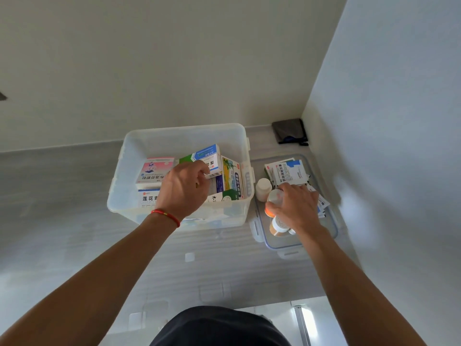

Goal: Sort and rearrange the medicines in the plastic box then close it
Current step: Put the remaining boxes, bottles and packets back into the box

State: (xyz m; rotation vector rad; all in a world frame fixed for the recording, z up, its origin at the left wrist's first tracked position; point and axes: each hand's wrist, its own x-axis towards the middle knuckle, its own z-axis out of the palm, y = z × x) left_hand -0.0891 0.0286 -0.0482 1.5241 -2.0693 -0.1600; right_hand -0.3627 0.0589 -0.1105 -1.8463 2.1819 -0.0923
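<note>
A clear plastic box (139, 143) stands on the grey counter, holding several medicine cartons. My left hand (183, 188) reaches into it and pinches a blue, green and white carton (208, 156) at its lower edge. A pink carton (153, 169) lies to the left of it, and a green and yellow carton (232, 177) stands on edge at the right. Beside the box lies its clear lid (331, 221), turned up like a tray. My right hand (295, 208) grips an orange bottle with a clear cap (274, 198) over the lid.
On the lid also sit a white bottle (263, 188), an orange and white bottle (277, 227) and a pile of white and blue sachets (289, 171). A dark folded cloth (289, 131) lies in the back corner. Walls close in behind and to the right.
</note>
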